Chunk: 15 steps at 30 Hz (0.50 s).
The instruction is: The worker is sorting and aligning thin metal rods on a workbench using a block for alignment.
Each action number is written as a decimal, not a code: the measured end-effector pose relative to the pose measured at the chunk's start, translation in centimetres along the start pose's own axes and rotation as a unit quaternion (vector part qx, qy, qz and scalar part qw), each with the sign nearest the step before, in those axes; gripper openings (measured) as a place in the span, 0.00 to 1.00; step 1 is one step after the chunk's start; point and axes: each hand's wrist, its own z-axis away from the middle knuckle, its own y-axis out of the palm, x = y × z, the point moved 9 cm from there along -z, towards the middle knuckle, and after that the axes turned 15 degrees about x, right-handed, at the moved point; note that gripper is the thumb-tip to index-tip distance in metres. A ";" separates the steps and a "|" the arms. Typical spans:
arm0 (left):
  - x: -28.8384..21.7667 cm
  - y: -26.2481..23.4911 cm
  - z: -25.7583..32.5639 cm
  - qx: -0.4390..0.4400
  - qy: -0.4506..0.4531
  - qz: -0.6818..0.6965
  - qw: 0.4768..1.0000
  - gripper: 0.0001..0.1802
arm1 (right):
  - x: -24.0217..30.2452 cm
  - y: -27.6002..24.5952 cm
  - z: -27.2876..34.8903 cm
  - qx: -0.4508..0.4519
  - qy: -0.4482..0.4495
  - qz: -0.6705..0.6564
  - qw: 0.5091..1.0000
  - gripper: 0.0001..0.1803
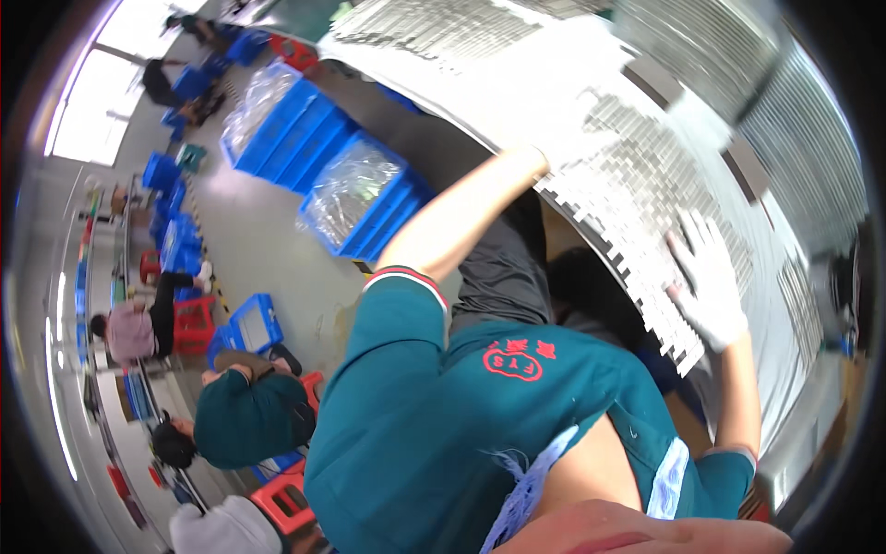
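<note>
A broad array of small flat silver-grey strips (637,166) lies in tight staggered rows on the white-covered table (452,97), its near side ending in a jagged edge. My right hand (709,282), in a white glove, rests on the right end of these rows with its fingers spread and nothing held. At their left end is my left hand (574,138), also white-gloved. Glare blends it into the bright table, so its fingers cannot be made out. More thin strips (434,32) cover the table's far left part.
Two dark rectangular blocks (653,81) (746,170) stand behind the strips, before ribbed, shiny stacks (692,55). Blue crates (365,198) lined with clear plastic stand on the floor to my left. Farther left, people sit on red stools (194,323); one wears a green shirt (249,420).
</note>
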 end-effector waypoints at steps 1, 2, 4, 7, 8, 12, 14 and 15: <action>-0.9 0.5 0.0 -0.017 0.000 0.009 1.000 0.44 | -0.6 0.4 1.1 0.004 0.006 0.004 1.000 0.38; -1.8 1.1 -0.2 -0.022 0.002 -0.009 1.000 0.46 | -1.4 1.1 2.3 0.016 0.019 0.007 1.000 0.39; -3.3 2.1 -0.2 -0.025 0.011 -0.044 0.999 0.51 | -2.1 1.5 5.0 -0.006 0.004 0.010 1.000 0.41; -3.1 3.1 -0.2 0.045 -0.052 -0.022 0.997 0.47 | -3.7 2.4 6.7 -0.008 0.040 0.010 0.999 0.46; -3.1 3.2 -0.1 0.068 -0.058 -0.014 0.996 0.47 | -3.9 2.5 6.7 -0.016 0.040 0.006 0.999 0.47; -5.2 2.5 0.5 0.075 -0.062 0.007 0.995 0.47 | -3.8 2.0 3.2 -0.029 0.042 0.009 0.999 0.48; -5.6 2.6 0.5 0.075 -0.066 0.006 0.995 0.47 | -2.8 1.7 0.2 -0.011 0.022 0.007 1.000 0.48; -5.5 3.1 0.5 0.086 -0.064 0.019 0.994 0.47 | -2.2 1.5 -1.1 0.001 0.016 0.008 1.000 0.48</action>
